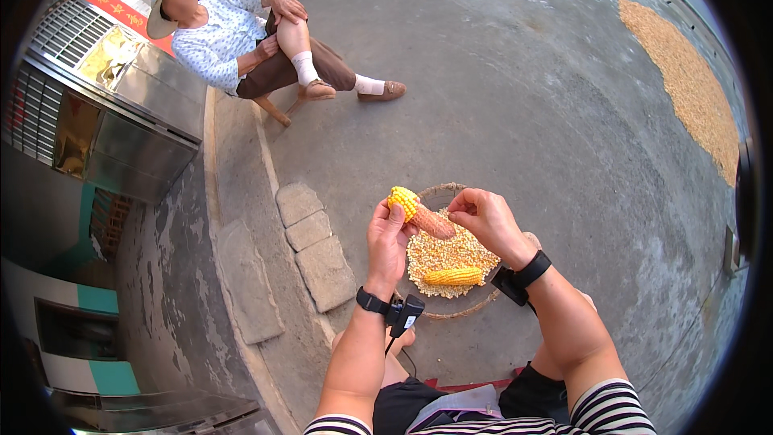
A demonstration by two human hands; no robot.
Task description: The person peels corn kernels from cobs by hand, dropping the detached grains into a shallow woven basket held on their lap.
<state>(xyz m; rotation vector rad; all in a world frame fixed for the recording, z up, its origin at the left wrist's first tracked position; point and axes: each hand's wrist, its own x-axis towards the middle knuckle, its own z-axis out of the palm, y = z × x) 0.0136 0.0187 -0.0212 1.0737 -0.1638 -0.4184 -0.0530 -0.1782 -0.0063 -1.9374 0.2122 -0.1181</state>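
Observation:
My left hand (389,241) grips a partly shelled corn cob (433,222); yellow kernels cover its upper left end, and the rest is bare and reddish. Just right of the bare end is my right hand (486,220), its thumb and index finger bent close together; whether a kernel is between them cannot be told. Below both hands a round woven basket (462,314) holds a layer of loose kernels (447,254). A full yellow ear of corn (453,277) lies on the kernels near the basket's close side. Each wrist wears a black strap with a small device.
A person (223,36) in a wide-brimmed hat sits on a wooden stool at the upper left. Stone slabs (326,272) line a low concrete step left of the basket. A long spread of grain (682,84) lies on the concrete at the far right.

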